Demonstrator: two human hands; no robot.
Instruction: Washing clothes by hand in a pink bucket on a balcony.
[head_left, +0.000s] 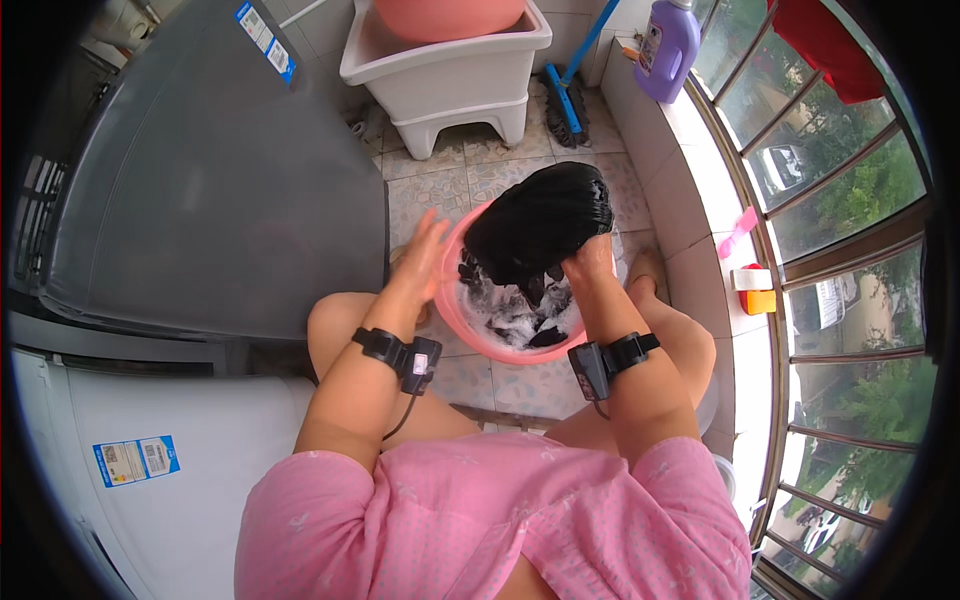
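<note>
A bundle of wet black fabric (536, 221) is held up over a pink plastic basin (452, 319) by my right hand (592, 259); part of that hand is hidden behind the cloth. The fabric is bulged and shiny, and its lower end hangs towards the basin. My left hand (421, 259) is at the basin's left rim with its fingers apart and nothing in it; whether it touches the rim I cannot tell. Inside the basin, foamy water (495, 300) surrounds more dark cloth (549, 337).
The basin stands on floor tiles (510, 386) between my legs. Ahead are a white sink (457, 86) holding a pink tub (450, 16) and a blue-handled mop (566, 97). A covered grey appliance (225, 187) rises left. The right ledge carries a purple detergent bottle (666, 56) and a pink brush (737, 232).
</note>
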